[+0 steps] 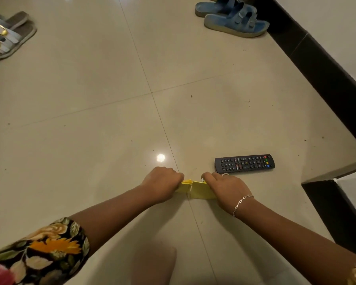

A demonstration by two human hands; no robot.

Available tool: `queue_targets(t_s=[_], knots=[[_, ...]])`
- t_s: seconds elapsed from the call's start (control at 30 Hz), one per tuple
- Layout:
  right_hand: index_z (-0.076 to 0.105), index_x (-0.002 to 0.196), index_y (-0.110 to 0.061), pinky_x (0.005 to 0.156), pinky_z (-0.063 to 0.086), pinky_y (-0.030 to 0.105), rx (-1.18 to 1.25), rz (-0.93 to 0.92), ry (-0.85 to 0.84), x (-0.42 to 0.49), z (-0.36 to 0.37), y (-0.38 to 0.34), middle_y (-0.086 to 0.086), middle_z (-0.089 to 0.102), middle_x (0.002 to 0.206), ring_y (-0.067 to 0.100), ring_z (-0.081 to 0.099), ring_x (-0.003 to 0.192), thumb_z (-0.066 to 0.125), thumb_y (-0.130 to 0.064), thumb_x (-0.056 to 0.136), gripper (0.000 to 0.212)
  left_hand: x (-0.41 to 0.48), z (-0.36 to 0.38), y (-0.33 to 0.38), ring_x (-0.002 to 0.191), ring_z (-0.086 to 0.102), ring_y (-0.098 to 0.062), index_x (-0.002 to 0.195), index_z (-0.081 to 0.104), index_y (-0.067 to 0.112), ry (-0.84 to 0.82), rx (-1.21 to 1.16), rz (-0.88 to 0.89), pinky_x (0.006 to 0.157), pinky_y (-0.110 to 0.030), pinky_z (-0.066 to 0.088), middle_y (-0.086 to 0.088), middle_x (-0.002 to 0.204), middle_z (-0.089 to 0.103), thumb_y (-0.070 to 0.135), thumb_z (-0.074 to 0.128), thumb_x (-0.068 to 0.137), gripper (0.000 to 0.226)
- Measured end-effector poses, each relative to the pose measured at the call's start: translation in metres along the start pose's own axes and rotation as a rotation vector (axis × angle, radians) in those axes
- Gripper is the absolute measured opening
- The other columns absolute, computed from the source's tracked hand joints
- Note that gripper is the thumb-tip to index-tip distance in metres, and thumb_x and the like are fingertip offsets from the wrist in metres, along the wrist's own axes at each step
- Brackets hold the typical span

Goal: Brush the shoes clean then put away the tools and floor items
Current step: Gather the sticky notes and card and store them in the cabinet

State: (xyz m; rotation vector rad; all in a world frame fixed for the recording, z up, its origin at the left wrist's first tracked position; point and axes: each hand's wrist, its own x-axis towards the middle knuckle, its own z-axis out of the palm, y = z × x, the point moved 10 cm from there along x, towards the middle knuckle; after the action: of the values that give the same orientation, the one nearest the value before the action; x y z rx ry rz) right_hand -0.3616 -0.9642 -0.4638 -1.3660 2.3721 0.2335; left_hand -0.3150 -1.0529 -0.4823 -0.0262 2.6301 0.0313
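Grey sandals are lying at ten o'clock on the floor. Low at centre, the left hand and right hand are each gripping an end of a folded yellow sheet on the floor. A remote is lying just beyond the right hand, and blue sandals are sitting at one o'clock.

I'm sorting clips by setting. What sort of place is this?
Probably a room in a home: a glossy tiled floor, a TV remote lying on it, and blue sandals and white sandals with gold buckles left out on the tiles.
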Motion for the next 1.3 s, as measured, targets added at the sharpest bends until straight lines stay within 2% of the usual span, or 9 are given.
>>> queue_targets(t_s=[0.1,0.17,0.23,0.43,0.67,0.8,0.97,1.13,1.3], knots=[[0.063,0.093,-0.018,0.043,0.032,0.022,-0.100,-0.068,0.192,0.000,-0.014,-0.007,0.002,0.063,0.074,0.021,0.060,0.054,0.061,-0.004,0.063,0.033,0.001,-0.006,0.000,0.085,0.059,-0.026,0.099,0.055,0.014,0.007,0.060,0.023,0.061,-0.028,0.032,-0.007,0.097,0.064,0.009,0.043,0.090,0.016],[0.065,0.069,-0.021,0.032,0.026,0.016,-0.104,-0.103,0.263,-0.004,-0.023,-0.006,0.000,0.056,0.051,0.015,0.048,0.033,0.050,-0.008,0.054,0.025,0.001,-0.004,-0.003,0.087,0.060,-0.026,0.098,0.056,0.015,-0.043,0.054,0.011,0.062,-0.028,0.033,-0.007,0.098,0.064,0.007,0.043,0.090,0.017],[0.065,0.067,-0.021,0.032,0.027,0.015,-0.087,-0.101,0.285,-0.012,-0.031,-0.001,-0.001,0.056,0.050,0.016,0.047,0.032,0.038,-0.011,0.057,0.031,-0.004,-0.011,-0.005,0.087,0.060,-0.026,0.098,0.056,0.015,-0.043,0.021,-0.034,0.062,-0.029,0.034,-0.007,0.097,0.064,0.007,0.043,0.089,0.018],[0.066,0.077,-0.017,0.036,0.036,0.018,0.057,0.047,0.385,-0.083,-0.120,0.031,-0.001,0.061,0.056,0.018,0.052,0.039,0.079,0.004,0.032,0.052,-0.041,-0.073,0.013,0.092,0.061,-0.027,0.105,0.058,0.017,-0.099,-0.140,-0.116,0.065,-0.028,0.035,-0.008,0.101,0.065,0.013,0.046,0.091,0.019],[0.044,0.091,-0.025,0.039,0.038,0.019,0.116,0.190,0.447,-0.225,-0.280,0.002,-0.006,0.062,0.062,0.013,0.056,0.045,0.038,-0.009,0.060,0.035,-0.168,-0.268,0.037,0.097,0.059,-0.028,0.101,0.061,0.014,-0.019,-0.306,-0.077,0.071,-0.029,0.039,-0.009,0.103,0.065,0.017,0.047,0.089,0.019],[0.042,0.089,-0.029,0.037,0.037,0.019,0.223,0.284,0.412,-0.325,-0.378,-0.022,-0.011,0.060,0.061,0.009,0.054,0.043,0.076,-0.005,0.031,0.071,-0.282,-0.369,0.061,0.100,0.058,-0.025,0.099,0.060,0.013,0.005,-0.496,-0.147,0.075,-0.029,0.041,-0.008,0.104,0.065,0.025,0.051,0.087,0.019],[0.041,0.088,-0.030,0.035,0.033,0.016,0.223,0.385,0.474,-0.445,-0.481,-0.044,-0.009,0.059,0.057,0.005,0.052,0.041,0.081,-0.004,0.015,0.087,-0.401,-0.474,0.098,0.096,0.059,-0.024,0.097,0.057,0.015,0.105,-0.663,-0.214,0.068,-0.028,0.039,-0.004,0.098,0.065,0.026,0.055,0.082,0.018],[0.042,0.088,-0.031,0.034,0.035,0.017,0.177,0.531,0.584,-0.543,-0.521,-0.065,-0.012,0.060,0.060,0.006,0.052,0.041,0.082,-0.006,0.015,0.087,-0.454,-0.531,0.154,0.091,0.059,-0.021,0.106,0.057,0.012,0.206,-0.636,-0.037,0.063,-0.024,0.036,0.001,0.086,0.057,0.022,0.055,0.080,0.028],[0.039,0.087,-0.028,0.033,0.032,0.017,0.166,0.776,0.576,-0.632,-0.499,-0.104,-0.010,0.060,0.059,0.008,0.053,0.042,0.080,-0.009,0.013,0.086,-0.496,-0.526,0.226,0.103,0.056,-0.025,0.123,0.048,0.014,0.158,-0.480,0.221,0.074,-0.030,0.042,-0.007,0.110,0.062,0.019,0.053,0.085,0.039]])
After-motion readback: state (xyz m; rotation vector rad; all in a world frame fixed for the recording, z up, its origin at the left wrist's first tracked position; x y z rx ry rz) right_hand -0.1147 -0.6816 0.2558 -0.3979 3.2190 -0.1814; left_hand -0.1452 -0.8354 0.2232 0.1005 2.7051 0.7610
